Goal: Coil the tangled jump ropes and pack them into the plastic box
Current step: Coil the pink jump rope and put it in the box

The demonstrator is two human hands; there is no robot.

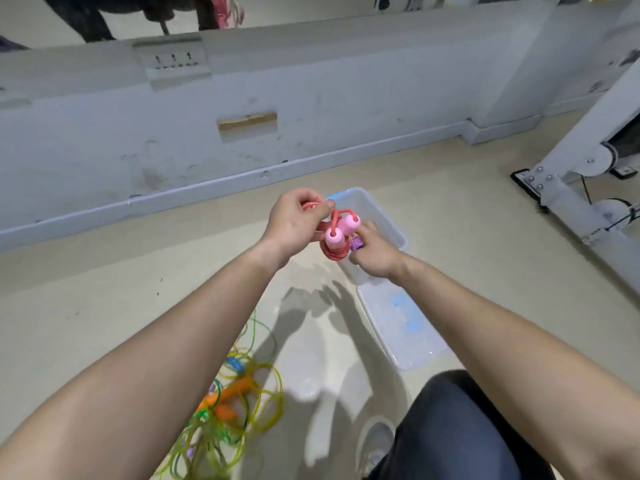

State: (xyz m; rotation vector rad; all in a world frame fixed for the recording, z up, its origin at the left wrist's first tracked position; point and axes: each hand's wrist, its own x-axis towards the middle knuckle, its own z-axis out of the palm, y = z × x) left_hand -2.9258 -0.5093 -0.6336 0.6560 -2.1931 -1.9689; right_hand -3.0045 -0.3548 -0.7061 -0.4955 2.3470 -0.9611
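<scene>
A coiled pink jump rope (337,237) with two pink handles hangs above the near end of the clear plastic box (388,220). My left hand (294,223) pinches a loop of its red-pink cord at the top. My right hand (372,251) grips the bundle from the right, and a purple piece (356,243) shows at its fingers. A tangle of yellow and green ropes (235,410) with orange handles lies on the floor below my left forearm.
The box's clear lid (401,327) with a blue latch lies on the floor just in front of the box. My knee and grey shoe (375,445) are at the bottom right. A white machine base (568,188) stands at the right, a low wall behind.
</scene>
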